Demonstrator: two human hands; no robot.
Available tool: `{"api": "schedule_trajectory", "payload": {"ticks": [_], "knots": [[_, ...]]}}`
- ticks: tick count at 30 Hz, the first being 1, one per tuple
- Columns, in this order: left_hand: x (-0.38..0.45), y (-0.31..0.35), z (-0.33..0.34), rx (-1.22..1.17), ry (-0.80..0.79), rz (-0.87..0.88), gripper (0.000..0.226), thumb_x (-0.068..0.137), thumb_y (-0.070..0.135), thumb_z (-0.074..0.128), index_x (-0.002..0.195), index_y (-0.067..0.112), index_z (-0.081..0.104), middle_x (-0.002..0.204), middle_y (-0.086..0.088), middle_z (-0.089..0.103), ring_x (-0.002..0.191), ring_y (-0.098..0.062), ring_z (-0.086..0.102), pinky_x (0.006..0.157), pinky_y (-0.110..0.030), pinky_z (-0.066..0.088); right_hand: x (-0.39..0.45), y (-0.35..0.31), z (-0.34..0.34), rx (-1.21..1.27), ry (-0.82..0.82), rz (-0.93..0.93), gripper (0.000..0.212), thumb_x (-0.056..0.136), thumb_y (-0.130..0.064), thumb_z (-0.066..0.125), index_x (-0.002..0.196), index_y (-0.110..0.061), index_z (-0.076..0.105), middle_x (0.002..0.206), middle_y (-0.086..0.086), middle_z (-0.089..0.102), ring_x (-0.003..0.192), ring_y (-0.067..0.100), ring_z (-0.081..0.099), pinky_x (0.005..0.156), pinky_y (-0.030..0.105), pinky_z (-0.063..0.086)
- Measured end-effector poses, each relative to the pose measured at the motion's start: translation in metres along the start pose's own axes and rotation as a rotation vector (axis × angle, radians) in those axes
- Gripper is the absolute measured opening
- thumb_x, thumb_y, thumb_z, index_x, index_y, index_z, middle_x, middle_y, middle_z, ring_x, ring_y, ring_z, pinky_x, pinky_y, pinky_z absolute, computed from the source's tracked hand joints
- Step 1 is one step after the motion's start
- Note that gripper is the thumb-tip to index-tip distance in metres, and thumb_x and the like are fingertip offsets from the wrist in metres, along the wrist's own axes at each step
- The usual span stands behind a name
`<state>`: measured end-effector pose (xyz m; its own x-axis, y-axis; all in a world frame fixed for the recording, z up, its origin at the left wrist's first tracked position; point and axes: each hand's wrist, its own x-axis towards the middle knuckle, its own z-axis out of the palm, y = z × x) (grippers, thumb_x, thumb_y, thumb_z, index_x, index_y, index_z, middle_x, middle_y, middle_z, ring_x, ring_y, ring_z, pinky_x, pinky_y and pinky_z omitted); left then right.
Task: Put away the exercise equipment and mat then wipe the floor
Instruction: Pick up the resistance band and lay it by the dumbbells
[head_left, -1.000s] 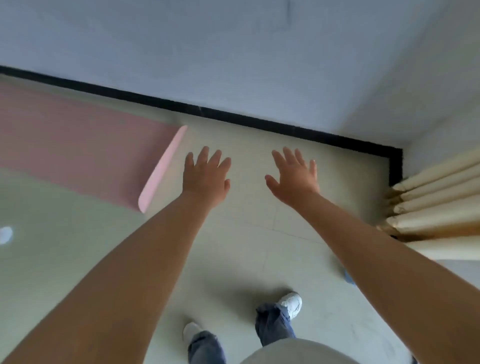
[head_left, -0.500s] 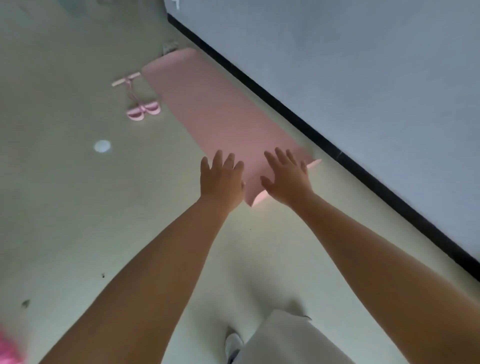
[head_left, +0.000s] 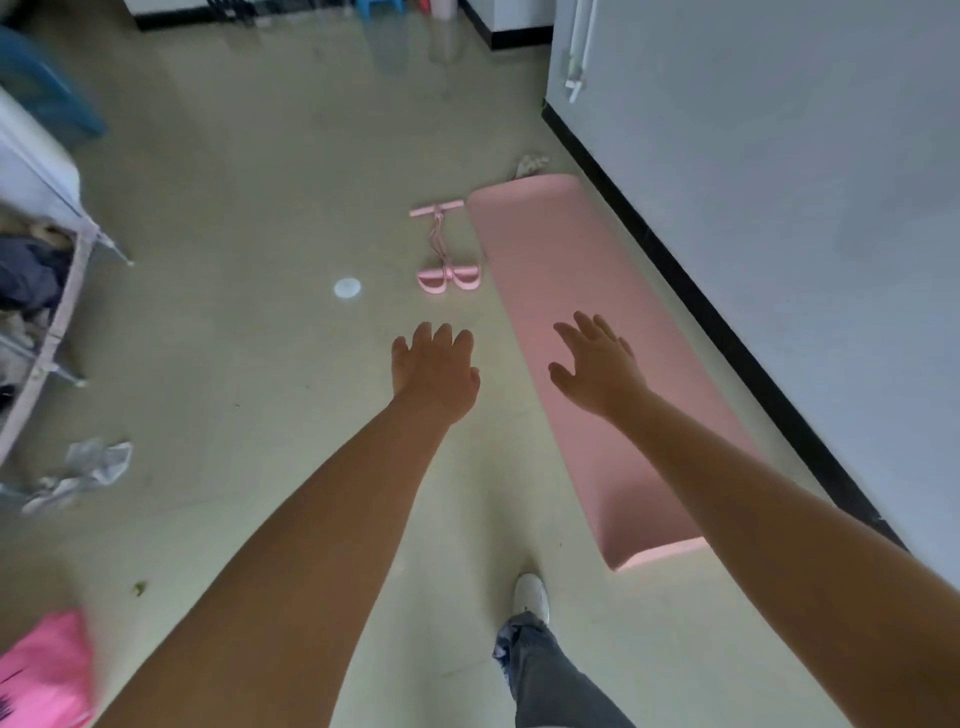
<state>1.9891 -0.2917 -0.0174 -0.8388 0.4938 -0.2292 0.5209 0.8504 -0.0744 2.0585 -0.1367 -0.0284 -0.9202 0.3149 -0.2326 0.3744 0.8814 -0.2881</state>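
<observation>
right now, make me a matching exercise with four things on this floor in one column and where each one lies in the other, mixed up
Things:
1. pink mat
2. pink pull band
3. white round spot
4. crumpled grey cloth

Places:
A. far left, near the metal rack
B. along the black skirting of the right wall
C. close beside the mat's left edge, near its far end
D. on bare floor, left of the band's foot loops

Pairs: 1-B, 2-C, 3-D, 4-A
</observation>
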Motion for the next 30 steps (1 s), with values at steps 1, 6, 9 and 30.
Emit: {"api": "schedule_trajectory", "payload": {"ticks": [1,6,9,30], "knots": [[0.021,-0.008,-0.007,0.006,-0.008,-0.018,0.047,0.100,0.032,0.031,0.145,0.016,0.027,0.152,-0.004,0.028,0.145,-0.025,0.018,0.112,-0.041,0.024,0.025,-0.006,-0.009,-0.003,-0.001,-0.032,0.058,0.097,-0.029,0.042,0.149,-0.017,0.020,0.159,0.006,0.010,0.148,0.026,0.005,0.119,0.044,0.012],[0.112,-0.043,-0.033,-0.010,-0.047,-0.094,0.046,0.100,0.032,0.033,0.142,0.015,0.031,0.147,-0.004,0.036,0.141,-0.025,0.026,0.109,-0.040,0.029,0.139,-0.038,-0.042,-0.024,0.000,-0.167,0.056,0.096,-0.028,0.044,0.147,-0.014,0.025,0.156,0.006,0.020,0.146,0.027,0.013,0.117,0.043,0.017],[0.165,-0.073,-0.038,-0.021,-0.068,-0.136,0.046,0.099,0.032,0.033,0.142,0.015,0.032,0.146,-0.004,0.037,0.141,-0.025,0.026,0.108,-0.039,0.031,0.202,-0.061,-0.048,-0.035,-0.035,-0.227,0.057,0.095,-0.028,0.044,0.147,-0.015,0.024,0.156,0.006,0.020,0.146,0.026,0.013,0.117,0.042,0.019],[0.627,-0.329,-0.101,0.004,-0.051,-0.043,0.043,0.099,0.029,0.036,0.139,0.014,0.033,0.143,-0.005,0.042,0.137,-0.026,0.032,0.107,-0.038,0.030,0.690,-0.199,-0.081,-0.044,-0.064,-0.113,0.050,0.094,-0.026,0.046,0.141,-0.011,0.036,0.145,0.007,0.041,0.141,0.022,0.028,0.117,0.038,0.023]]}}
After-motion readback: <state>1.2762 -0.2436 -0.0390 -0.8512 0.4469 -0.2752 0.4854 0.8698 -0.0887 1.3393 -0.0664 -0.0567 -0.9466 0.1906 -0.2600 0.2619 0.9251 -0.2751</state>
